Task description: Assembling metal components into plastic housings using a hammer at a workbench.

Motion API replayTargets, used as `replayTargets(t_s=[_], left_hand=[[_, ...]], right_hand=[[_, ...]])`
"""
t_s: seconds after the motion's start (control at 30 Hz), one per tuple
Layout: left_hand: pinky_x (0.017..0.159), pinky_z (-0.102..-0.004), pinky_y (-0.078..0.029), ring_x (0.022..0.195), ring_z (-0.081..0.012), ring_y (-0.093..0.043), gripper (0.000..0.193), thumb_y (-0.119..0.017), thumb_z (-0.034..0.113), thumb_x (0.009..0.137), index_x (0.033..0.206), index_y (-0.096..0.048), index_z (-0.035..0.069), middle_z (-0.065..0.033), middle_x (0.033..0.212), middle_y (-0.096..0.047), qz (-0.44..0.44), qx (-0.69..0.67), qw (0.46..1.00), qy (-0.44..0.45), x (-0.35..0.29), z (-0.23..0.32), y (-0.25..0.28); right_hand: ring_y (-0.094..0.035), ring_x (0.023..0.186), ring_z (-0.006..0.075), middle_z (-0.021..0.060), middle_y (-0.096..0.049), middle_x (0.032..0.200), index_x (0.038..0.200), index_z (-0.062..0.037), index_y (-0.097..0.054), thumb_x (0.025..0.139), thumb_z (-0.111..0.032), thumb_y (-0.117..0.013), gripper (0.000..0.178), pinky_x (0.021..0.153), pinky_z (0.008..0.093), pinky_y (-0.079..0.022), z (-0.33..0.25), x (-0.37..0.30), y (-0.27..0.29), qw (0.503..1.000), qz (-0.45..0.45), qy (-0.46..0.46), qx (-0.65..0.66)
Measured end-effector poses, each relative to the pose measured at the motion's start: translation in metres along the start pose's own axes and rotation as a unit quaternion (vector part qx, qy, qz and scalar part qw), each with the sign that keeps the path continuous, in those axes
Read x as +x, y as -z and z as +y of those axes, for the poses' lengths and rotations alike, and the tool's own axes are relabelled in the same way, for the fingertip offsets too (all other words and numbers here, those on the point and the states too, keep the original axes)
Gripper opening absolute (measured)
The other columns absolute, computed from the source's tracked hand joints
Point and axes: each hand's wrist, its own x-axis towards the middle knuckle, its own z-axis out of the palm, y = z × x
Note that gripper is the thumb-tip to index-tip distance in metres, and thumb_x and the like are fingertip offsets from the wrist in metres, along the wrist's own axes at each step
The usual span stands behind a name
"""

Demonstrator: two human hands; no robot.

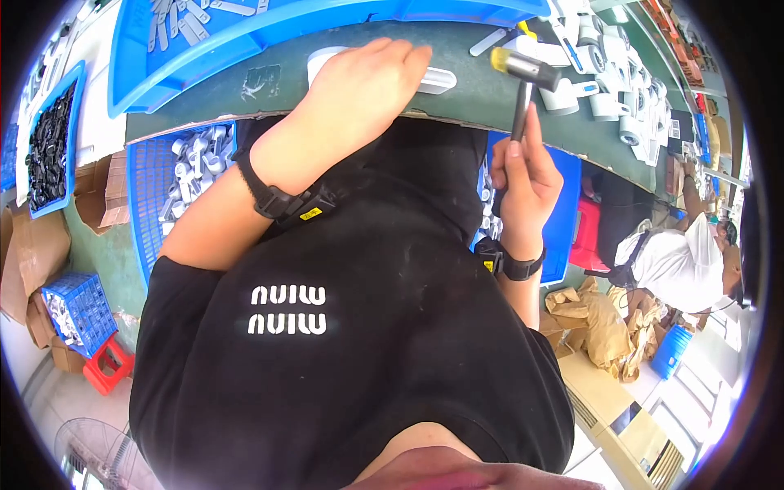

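Note:
My left hand point(374, 80) lies curled over a white plastic part point(439, 81) on the green worktable point(269, 86). The part's rounded end shows on one side of the hand and its narrow end on the other; the fingers hide its middle. In my right hand point(531, 188) is a small mallet point(525, 69), gripped by its dark handle. Its head, with one yellow face and one black face, is up above the table edge, to the right of the part and apart from it.
A big blue tray point(245, 51) with grey strip-shaped parts spans the table's far left. Many white parts point(600, 61) are heaped at the right. Blue crates point(151, 192) of parts stand below the table edge. Another person point(678, 261) works at the far right.

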Motion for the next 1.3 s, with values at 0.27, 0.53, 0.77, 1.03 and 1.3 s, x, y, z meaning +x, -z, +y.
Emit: replayTargets(t_s=[0.27, 0.53, 0.77, 1.03, 1.3], left_hand=[[0.106, -0.0439, -0.052, 0.125, -0.0310, -0.063, 0.025, -0.070, -0.001, 0.078, 0.102, -0.074, 0.003, -0.0112, 0.119, -0.070, -0.035, -0.091, 0.986, -0.136, 0.005, 0.006, 0.018], [0.091, -0.0440, -0.059, 0.106, -0.0364, -0.070, 0.014, -0.074, 0.003, 0.092, 0.105, -0.071, 0.000, -0.0145, 0.117, -0.073, 0.077, -0.121, 0.990, -0.002, -0.009, -0.019, -0.009], [0.084, -0.0399, -0.061, 0.099, -0.0330, -0.072, 0.015, -0.078, -0.004, 0.087, 0.102, -0.074, -0.001, -0.0129, 0.110, -0.075, 0.136, -0.134, 0.981, -0.025, -0.015, -0.025, -0.021], [0.078, -0.0390, -0.060, 0.093, -0.0327, -0.071, 0.017, -0.077, -0.009, 0.085, 0.100, -0.073, -0.003, -0.0124, 0.103, -0.071, 0.144, -0.166, 0.975, -0.020, -0.013, -0.026, -0.027], [0.078, -0.0390, -0.059, 0.092, -0.0333, -0.070, 0.018, -0.077, -0.010, 0.084, 0.100, -0.072, -0.003, -0.0128, 0.103, -0.070, 0.156, -0.166, 0.973, -0.029, -0.013, -0.028, -0.029]], right_hand=[[-0.048, 0.067, 0.0034, -0.0009, -0.065, 0.086, 0.158, -0.0089, -0.055, 0.106, 0.001, -0.060, 0.053, 0.061, 0.0193, -0.041, 0.006, -0.005, 0.008, 0.997, 0.029, -0.032, 0.060], [-0.053, 0.069, 0.0038, -0.0028, -0.066, 0.083, 0.154, -0.0064, -0.060, 0.106, -0.002, -0.062, 0.049, 0.065, 0.0196, -0.044, -0.009, 0.003, 0.005, 0.997, -0.018, 0.032, -0.068], [-0.063, 0.076, 0.0095, 0.0084, -0.075, 0.094, 0.151, 0.0037, -0.059, 0.104, 0.006, -0.058, 0.048, 0.071, 0.0265, -0.054, -0.020, 0.011, -0.003, 0.987, 0.039, 0.153, 0.025], [-0.060, 0.088, 0.0089, 0.0163, -0.072, 0.141, 0.155, 0.0033, -0.055, 0.106, 0.003, -0.058, 0.049, 0.079, 0.0238, -0.052, -0.016, 0.016, -0.012, 0.966, -0.022, 0.143, -0.212], [-0.055, 0.087, 0.0037, 0.0158, -0.066, 0.150, 0.159, -0.0017, -0.052, 0.105, 0.003, -0.059, 0.054, 0.077, 0.0211, -0.050, -0.016, 0.016, -0.021, 0.974, -0.063, 0.033, -0.216]])
